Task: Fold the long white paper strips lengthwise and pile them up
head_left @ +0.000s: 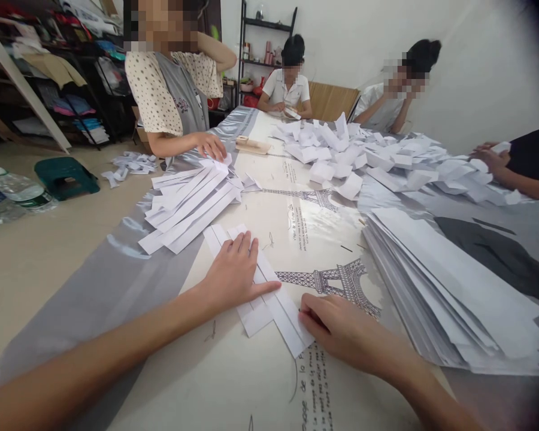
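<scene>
Sheets (444, 287) near right hand (348, 329)

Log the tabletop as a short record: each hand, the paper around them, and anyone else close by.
Left hand: flat on the paper strips, fingers spread
Right hand: fingers curled, by the strips' near right edge; any hold unclear
Strip pile: beyond the left hand, to its left
Co-worker's hand: at that pile's far end
Sheet stack: right of the right hand, edges uneven
Loose folded papers: heaped farther off, toward the right
Printed cloth: tower drawings and lettering
</scene>
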Action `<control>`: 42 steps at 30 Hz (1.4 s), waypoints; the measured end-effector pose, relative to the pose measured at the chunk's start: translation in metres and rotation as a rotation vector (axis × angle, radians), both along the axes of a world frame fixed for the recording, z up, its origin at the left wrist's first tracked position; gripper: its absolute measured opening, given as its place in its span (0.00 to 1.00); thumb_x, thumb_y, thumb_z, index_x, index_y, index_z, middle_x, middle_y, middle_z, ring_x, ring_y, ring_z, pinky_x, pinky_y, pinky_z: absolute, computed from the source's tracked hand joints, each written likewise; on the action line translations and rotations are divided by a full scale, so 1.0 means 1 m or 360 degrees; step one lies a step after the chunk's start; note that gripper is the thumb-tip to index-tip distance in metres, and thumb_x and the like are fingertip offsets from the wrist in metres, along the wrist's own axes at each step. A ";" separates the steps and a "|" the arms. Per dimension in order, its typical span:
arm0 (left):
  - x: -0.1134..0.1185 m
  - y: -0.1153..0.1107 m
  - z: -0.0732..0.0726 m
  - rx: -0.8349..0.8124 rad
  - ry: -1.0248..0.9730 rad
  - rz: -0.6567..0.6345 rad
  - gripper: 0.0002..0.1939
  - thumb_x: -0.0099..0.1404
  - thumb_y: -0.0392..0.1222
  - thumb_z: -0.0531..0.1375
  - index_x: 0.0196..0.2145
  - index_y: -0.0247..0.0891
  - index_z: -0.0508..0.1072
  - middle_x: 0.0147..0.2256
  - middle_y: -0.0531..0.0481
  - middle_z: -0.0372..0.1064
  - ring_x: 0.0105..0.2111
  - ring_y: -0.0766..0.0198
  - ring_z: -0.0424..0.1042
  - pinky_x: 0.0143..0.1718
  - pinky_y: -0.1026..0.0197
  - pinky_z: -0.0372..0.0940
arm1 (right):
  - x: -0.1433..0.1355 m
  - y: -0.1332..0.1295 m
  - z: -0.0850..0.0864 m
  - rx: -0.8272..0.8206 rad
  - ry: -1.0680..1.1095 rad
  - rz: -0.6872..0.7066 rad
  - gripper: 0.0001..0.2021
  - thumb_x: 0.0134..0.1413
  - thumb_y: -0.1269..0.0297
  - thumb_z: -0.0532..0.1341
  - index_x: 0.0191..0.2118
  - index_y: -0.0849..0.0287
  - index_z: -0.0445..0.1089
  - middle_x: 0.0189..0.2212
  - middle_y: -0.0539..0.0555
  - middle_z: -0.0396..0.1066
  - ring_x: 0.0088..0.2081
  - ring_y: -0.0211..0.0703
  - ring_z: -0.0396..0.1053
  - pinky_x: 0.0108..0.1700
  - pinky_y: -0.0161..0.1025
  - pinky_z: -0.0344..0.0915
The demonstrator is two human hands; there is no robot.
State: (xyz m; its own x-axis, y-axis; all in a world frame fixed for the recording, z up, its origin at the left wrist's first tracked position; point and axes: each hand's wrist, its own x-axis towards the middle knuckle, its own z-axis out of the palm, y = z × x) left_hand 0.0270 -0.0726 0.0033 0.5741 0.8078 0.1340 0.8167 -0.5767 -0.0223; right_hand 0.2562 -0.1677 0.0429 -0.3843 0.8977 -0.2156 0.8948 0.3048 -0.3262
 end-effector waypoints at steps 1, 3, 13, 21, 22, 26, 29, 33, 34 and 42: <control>0.000 0.000 0.000 -0.0001 0.0008 0.0001 0.57 0.66 0.79 0.39 0.67 0.20 0.59 0.67 0.21 0.53 0.68 0.35 0.54 0.64 0.40 0.53 | -0.001 -0.001 0.000 0.0015 -0.0036 0.0028 0.14 0.68 0.68 0.51 0.28 0.55 0.55 0.23 0.48 0.65 0.24 0.39 0.61 0.25 0.39 0.48; 0.000 -0.001 0.001 -0.0006 0.0025 0.0010 0.57 0.66 0.79 0.39 0.67 0.20 0.59 0.67 0.22 0.53 0.68 0.35 0.54 0.65 0.40 0.52 | -0.002 -0.003 -0.001 0.0040 -0.0104 0.0062 0.14 0.69 0.67 0.50 0.29 0.55 0.55 0.22 0.47 0.65 0.23 0.39 0.60 0.25 0.38 0.47; 0.000 -0.001 0.002 -0.0009 -0.0011 0.0008 0.58 0.66 0.79 0.41 0.67 0.19 0.58 0.67 0.21 0.53 0.68 0.34 0.54 0.64 0.40 0.52 | -0.003 -0.003 -0.014 0.0846 -0.0177 0.0641 0.24 0.55 0.85 0.52 0.56 0.62 0.66 0.63 0.58 0.63 0.51 0.53 0.65 0.54 0.55 0.65; 0.000 -0.001 0.000 -0.0027 -0.0035 0.0015 0.57 0.65 0.79 0.44 0.67 0.19 0.59 0.67 0.21 0.52 0.68 0.33 0.53 0.65 0.39 0.52 | 0.000 -0.016 -0.017 0.0866 -0.0192 0.0731 0.19 0.53 0.87 0.53 0.45 0.65 0.72 0.48 0.60 0.73 0.41 0.48 0.67 0.44 0.47 0.70; 0.000 -0.001 0.000 -0.0036 -0.0058 0.0014 0.57 0.65 0.79 0.45 0.67 0.19 0.59 0.67 0.21 0.52 0.68 0.32 0.53 0.65 0.38 0.52 | 0.001 -0.021 -0.018 0.0887 -0.0180 0.0734 0.19 0.53 0.86 0.53 0.46 0.66 0.72 0.47 0.61 0.73 0.40 0.48 0.68 0.43 0.47 0.70; 0.000 0.000 -0.002 -0.0057 -0.0088 0.0000 0.56 0.65 0.79 0.44 0.67 0.22 0.58 0.68 0.22 0.52 0.67 0.32 0.54 0.64 0.38 0.52 | 0.006 -0.046 -0.021 0.1098 -0.0237 0.0785 0.22 0.54 0.84 0.54 0.54 0.74 0.70 0.51 0.68 0.74 0.46 0.55 0.70 0.46 0.49 0.72; 0.000 0.000 -0.001 -0.0057 -0.0065 0.0015 0.55 0.65 0.79 0.44 0.67 0.23 0.59 0.68 0.23 0.52 0.68 0.34 0.54 0.65 0.39 0.52 | 0.008 -0.061 -0.016 0.1178 -0.0313 0.0778 0.23 0.53 0.82 0.54 0.55 0.75 0.70 0.53 0.69 0.74 0.48 0.55 0.71 0.47 0.46 0.73; 0.000 0.000 0.002 -0.0038 -0.0063 0.0019 0.54 0.66 0.78 0.45 0.67 0.24 0.60 0.67 0.24 0.54 0.68 0.35 0.54 0.66 0.41 0.51 | 0.007 -0.045 0.000 0.0960 -0.0169 0.0763 0.19 0.49 0.83 0.55 0.45 0.65 0.75 0.43 0.62 0.78 0.39 0.49 0.72 0.40 0.43 0.72; 0.000 -0.001 0.002 -0.0028 -0.0040 0.0017 0.54 0.66 0.78 0.44 0.67 0.24 0.60 0.67 0.24 0.54 0.68 0.35 0.54 0.65 0.42 0.51 | 0.005 -0.034 0.003 0.0799 -0.0126 0.0754 0.16 0.49 0.84 0.55 0.39 0.62 0.75 0.38 0.59 0.77 0.35 0.45 0.71 0.36 0.41 0.70; -0.004 0.002 0.001 0.0011 -0.0089 -0.0043 0.50 0.69 0.75 0.44 0.65 0.22 0.61 0.65 0.23 0.57 0.65 0.35 0.57 0.62 0.40 0.54 | -0.019 0.031 -0.023 0.0647 0.0077 0.0652 0.14 0.61 0.78 0.48 0.43 0.63 0.69 0.33 0.54 0.72 0.22 0.35 0.56 0.24 0.37 0.49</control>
